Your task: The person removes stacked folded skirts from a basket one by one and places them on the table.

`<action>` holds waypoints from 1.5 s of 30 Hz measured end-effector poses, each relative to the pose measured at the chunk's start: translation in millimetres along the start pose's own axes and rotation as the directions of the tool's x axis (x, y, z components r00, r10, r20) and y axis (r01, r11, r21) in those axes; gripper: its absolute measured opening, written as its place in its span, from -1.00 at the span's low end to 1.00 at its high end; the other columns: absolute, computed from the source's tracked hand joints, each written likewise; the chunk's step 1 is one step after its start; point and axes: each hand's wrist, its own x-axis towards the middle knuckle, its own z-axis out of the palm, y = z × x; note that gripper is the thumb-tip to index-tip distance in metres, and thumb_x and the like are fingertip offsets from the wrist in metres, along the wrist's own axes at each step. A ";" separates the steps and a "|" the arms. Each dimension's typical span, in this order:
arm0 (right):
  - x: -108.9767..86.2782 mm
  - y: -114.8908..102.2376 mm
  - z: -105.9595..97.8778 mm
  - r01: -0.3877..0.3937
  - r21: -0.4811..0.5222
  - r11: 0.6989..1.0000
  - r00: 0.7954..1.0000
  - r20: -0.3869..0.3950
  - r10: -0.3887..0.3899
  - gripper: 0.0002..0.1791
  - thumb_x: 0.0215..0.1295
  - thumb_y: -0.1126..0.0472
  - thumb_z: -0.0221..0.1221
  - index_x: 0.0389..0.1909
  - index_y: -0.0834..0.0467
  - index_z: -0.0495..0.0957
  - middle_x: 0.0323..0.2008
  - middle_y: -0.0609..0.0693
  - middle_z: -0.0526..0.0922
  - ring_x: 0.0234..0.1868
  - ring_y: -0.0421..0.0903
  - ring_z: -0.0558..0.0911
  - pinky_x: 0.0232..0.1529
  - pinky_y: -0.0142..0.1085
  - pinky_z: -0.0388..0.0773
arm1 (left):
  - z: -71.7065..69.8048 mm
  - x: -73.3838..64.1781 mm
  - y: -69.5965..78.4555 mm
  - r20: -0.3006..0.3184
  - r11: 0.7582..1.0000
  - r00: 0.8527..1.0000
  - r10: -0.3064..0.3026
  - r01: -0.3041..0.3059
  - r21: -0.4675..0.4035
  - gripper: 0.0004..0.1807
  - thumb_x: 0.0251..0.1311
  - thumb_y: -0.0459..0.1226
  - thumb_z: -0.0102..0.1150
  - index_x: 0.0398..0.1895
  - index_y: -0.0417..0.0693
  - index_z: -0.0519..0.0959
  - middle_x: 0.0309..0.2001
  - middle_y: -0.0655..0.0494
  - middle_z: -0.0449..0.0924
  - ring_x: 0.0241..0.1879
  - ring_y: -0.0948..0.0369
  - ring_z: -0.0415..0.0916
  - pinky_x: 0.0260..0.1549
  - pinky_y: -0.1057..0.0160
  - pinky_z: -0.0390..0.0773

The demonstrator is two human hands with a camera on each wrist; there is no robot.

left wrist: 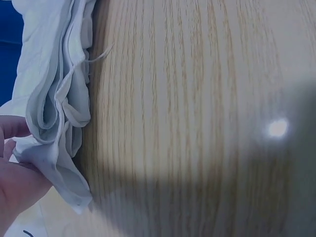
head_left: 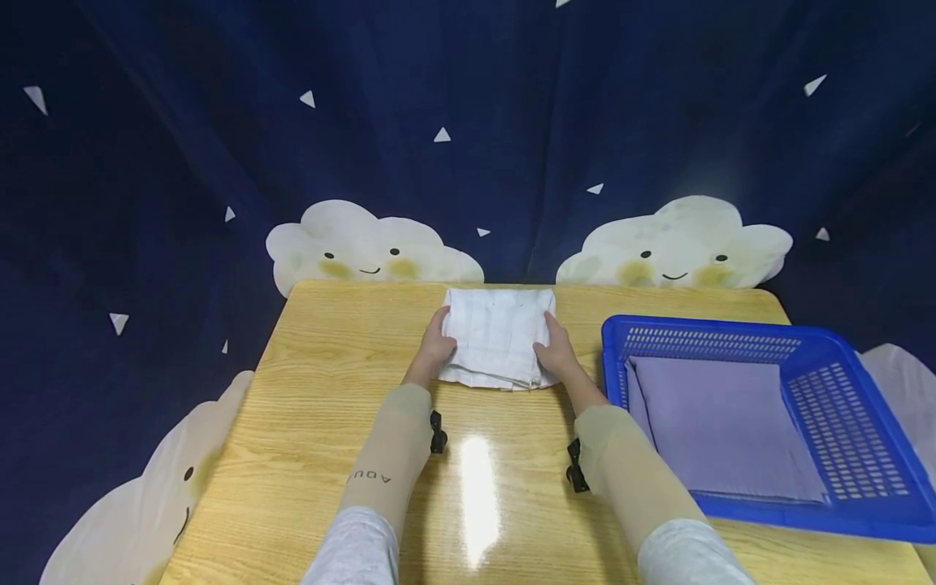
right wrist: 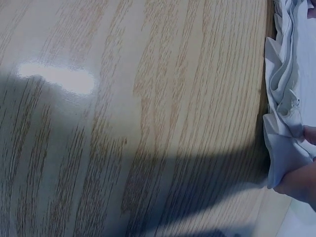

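You have the cloth [head_left: 496,337] at twelve o'clock on the table [head_left: 329,390], close to its far edge. It is white, soft and a little wrinkled, folded into a rectangle of several layers; the wavy folds show at its six o'clock side, and in the left wrist view a loose thread sticks out there. Your left hand [head_left: 438,341] pinches the cloth's edge at nine o'clock, and your right hand [head_left: 558,349] pinches it at three o'clock, thumbs on the upper face. At four o'clock from the cloth stands the basket [head_left: 812,520], blue plastic with slotted walls, in which purple fabric [head_left: 724,422] lies flat. The table is of pale, glossy wood with streaky grain, and a bright reflection shines at six o'clock. Beyond it hangs a dark blue curtain [head_left: 439,65] with white triangles [head_left: 442,136] and smiling clouds [head_left: 680,244].
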 end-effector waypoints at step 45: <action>-59.3 -144.6 -38.7 -0.313 -0.300 0.901 0.949 -0.056 0.311 -0.34 0.12 0.17 -0.02 0.31 0.18 0.15 0.18 0.35 0.24 0.14 0.33 0.27 0.04 0.13 0.29 | -5.2 -43.2 50.0 -0.157 0.951 0.988 -0.014 0.061 0.302 -0.33 0.05 -0.36 0.03 0.32 -0.01 0.19 0.18 -0.20 0.19 0.15 -0.10 0.18 0.07 -0.06 0.25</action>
